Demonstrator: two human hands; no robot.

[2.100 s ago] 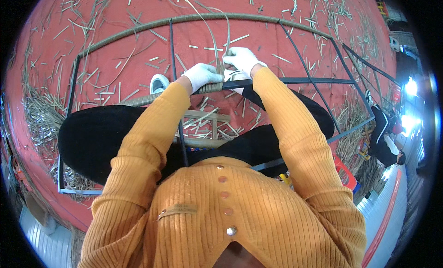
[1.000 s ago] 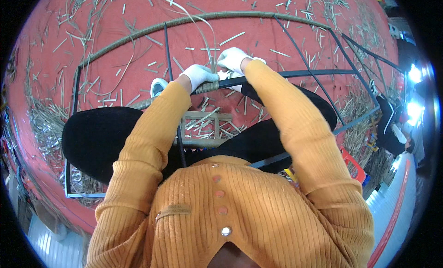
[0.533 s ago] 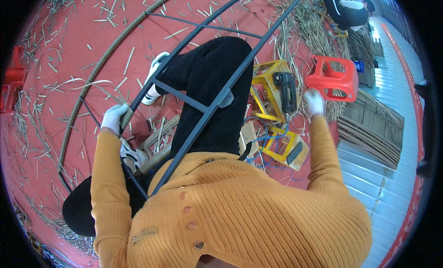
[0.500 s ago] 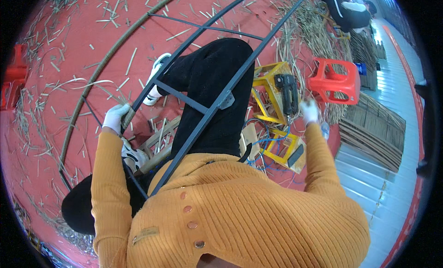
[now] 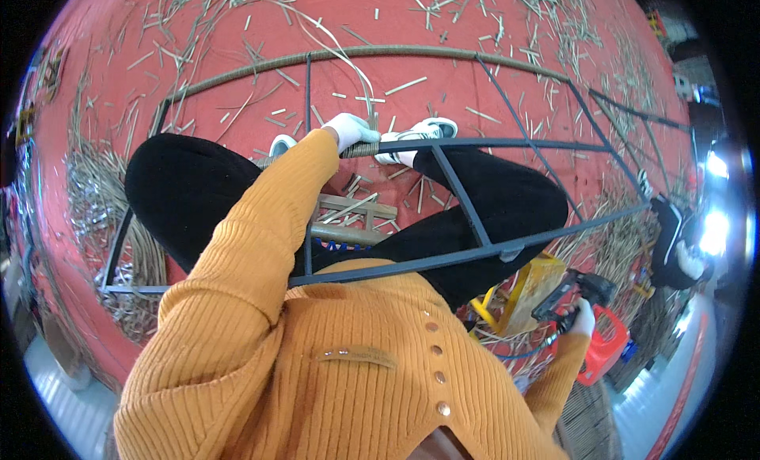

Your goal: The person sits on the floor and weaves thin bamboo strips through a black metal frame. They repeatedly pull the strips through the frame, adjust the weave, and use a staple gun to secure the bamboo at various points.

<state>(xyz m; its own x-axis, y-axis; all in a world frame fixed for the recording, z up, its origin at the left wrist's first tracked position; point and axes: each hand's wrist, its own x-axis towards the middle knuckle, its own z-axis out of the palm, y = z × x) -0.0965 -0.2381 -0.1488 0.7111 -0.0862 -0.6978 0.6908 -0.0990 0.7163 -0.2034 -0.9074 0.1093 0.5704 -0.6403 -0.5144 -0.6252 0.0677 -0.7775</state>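
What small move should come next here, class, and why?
Probably bringing the black tool toward the left hand: the right hand grips it off to the side, while the left hand holds the wrapped strip at the dark metal bar.

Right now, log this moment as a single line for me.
Left hand: holding strip at metal frame | right hand: gripping black tool | beside tool: yellow stand, red stool | floor: cut scraps

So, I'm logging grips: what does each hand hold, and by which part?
Left hand: bar, at its wrapping's end. Right hand: black tool, near its hose; exact grip unclear.
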